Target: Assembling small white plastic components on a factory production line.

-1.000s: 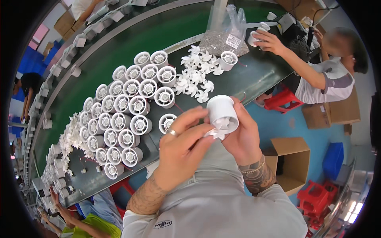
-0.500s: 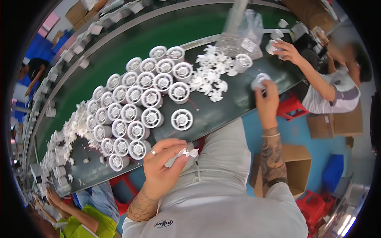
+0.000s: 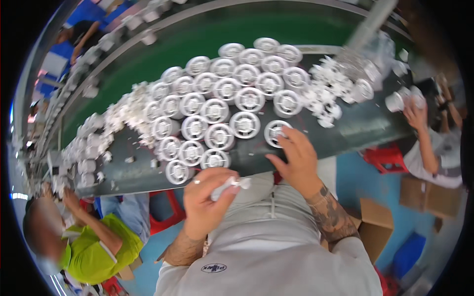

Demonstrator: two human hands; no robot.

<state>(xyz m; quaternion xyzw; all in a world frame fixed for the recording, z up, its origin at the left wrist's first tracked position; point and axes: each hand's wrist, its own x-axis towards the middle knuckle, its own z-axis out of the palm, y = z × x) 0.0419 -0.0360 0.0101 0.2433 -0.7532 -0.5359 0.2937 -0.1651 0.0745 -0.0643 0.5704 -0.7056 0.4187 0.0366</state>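
My left hand [image 3: 210,197], over my lap at the table's near edge, pinches a small white fan blade [image 3: 241,183] between thumb and fingers. My right hand [image 3: 296,160] reaches over the near edge with fingers spread. Its fingertips overlap the right rim of a white round fan housing [image 3: 275,133] with a spoked face; whether they touch it I cannot tell. The thumb is apart from it. Left of that housing, several like it stand close together, among them one housing [image 3: 245,125] nearby.
Loose white fan blades [image 3: 328,89] lie in a pile on the dark tabletop [image 3: 345,130], beside a clear plastic bag [image 3: 380,54]. Another blade heap [image 3: 131,111] lies at left. A co-worker's hand [image 3: 416,111] holds white cups at right; a person in a yellow-green top [image 3: 101,246] works at left.
My right hand has let go of a whitish cup-shaped part at the right and moved left to the lone housing. My left hand still holds the blade. The view has swung right.
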